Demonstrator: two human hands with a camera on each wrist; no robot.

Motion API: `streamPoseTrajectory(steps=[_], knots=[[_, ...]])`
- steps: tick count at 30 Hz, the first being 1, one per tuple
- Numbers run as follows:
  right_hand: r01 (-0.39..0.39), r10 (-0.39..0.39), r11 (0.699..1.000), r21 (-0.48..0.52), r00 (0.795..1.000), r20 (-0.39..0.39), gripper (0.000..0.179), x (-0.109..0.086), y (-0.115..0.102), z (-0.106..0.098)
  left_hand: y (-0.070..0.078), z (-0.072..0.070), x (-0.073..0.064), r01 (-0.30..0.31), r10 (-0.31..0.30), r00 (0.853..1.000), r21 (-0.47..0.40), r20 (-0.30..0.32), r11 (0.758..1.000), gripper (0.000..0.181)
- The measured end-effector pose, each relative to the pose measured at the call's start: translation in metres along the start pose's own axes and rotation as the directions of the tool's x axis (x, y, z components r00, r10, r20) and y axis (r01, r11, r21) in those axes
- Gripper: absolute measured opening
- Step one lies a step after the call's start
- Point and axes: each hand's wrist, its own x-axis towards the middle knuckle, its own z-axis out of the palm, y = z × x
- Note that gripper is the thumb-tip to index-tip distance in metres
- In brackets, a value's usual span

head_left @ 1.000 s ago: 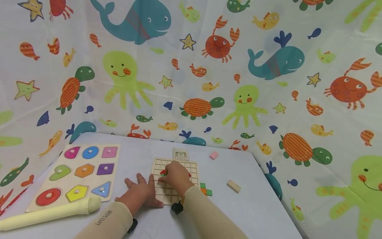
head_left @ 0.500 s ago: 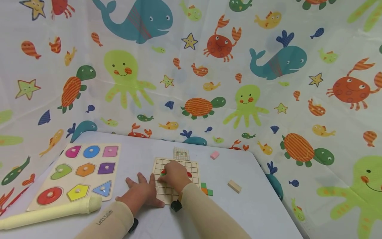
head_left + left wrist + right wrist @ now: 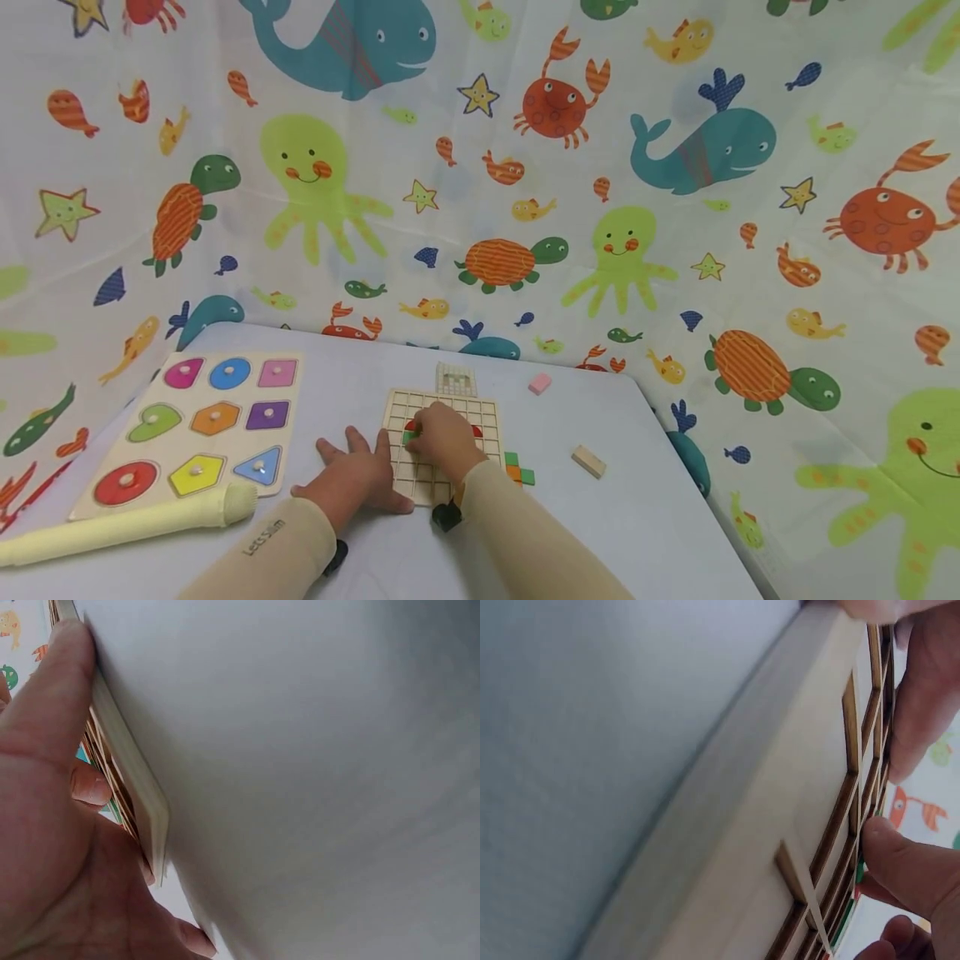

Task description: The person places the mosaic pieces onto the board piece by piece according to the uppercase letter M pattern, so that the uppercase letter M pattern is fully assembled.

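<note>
A wooden grid board (image 3: 405, 473) lies on the table in the head view, with red pieces (image 3: 477, 431) and a green tile (image 3: 408, 437) in its upper rows. My right hand (image 3: 447, 442) is bent over the board beside that tile. In the right wrist view, its thumb (image 3: 900, 859) and forefinger close in on a green tile (image 3: 859, 868) at the grid; the fingers hide much of it. My left hand (image 3: 356, 479) lies with fingers spread against the board's left side. Its thumb reaches along the near edge, and the left wrist view shows a finger at the board's side (image 3: 131, 761).
A knobbed shape puzzle (image 3: 172, 446) lies at the left, with a pale yellow stick (image 3: 127, 525) across its near edge. Small green and orange tiles (image 3: 517, 471) lie right of the board. Beyond are a gridded card (image 3: 456, 379), a pink block (image 3: 540, 383) and a wooden block (image 3: 588, 461).
My right hand has shifted slightly to the right on the board, and more of the green tile shows beside it. The left hand stays in place. The head view has tilted a little.
</note>
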Motion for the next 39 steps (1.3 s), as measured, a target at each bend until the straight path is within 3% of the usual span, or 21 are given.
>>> streamPoseTrajectory(steps=[8, 14, 18, 24, 33, 39], knots=[[-0.002, 0.002, 1.0, 0.012, 1.0, -0.019, 0.015, -0.003, -0.001, 0.002, 0.002, 0.0, 0.001, 0.007, -0.007, 1.0, 0.005, 0.001, 1.0, 0.128], [0.06, -0.06, 0.998, -0.035, 0.998, -0.009, 0.005, -0.004, -0.003, 0.0, 0.002, 0.003, 0.001, 0.008, -0.008, 1.0, -0.004, -0.009, 1.0, 0.129], [0.079, -0.079, 0.996, -0.047, 0.997, 0.019, 0.01, -0.005, -0.004, 0.0, 0.002, 0.004, 0.001, 0.007, -0.007, 1.0, -0.011, -0.011, 1.0, 0.13], [0.088, -0.088, 0.994, -0.057, 0.996, 0.016, 0.004, -0.018, -0.006, -0.006, 0.001, 0.004, 0.001, -0.003, 0.003, 1.0, 0.004, -0.009, 1.0, 0.131], [0.089, -0.086, 0.99, 0.107, 0.996, -0.034, 0.015, -0.049, -0.009, -0.016, 0.001, 0.001, 0.002, -0.009, 0.009, 1.0, 0.028, 0.001, 1.0, 0.129], [0.052, -0.043, 0.97, 0.236, 0.998, -0.044, 0.017, -0.074, 0.006, -0.012, 0.002, 0.002, 0.003, -0.004, 0.004, 1.0, 0.043, -0.008, 0.999, 0.131]])
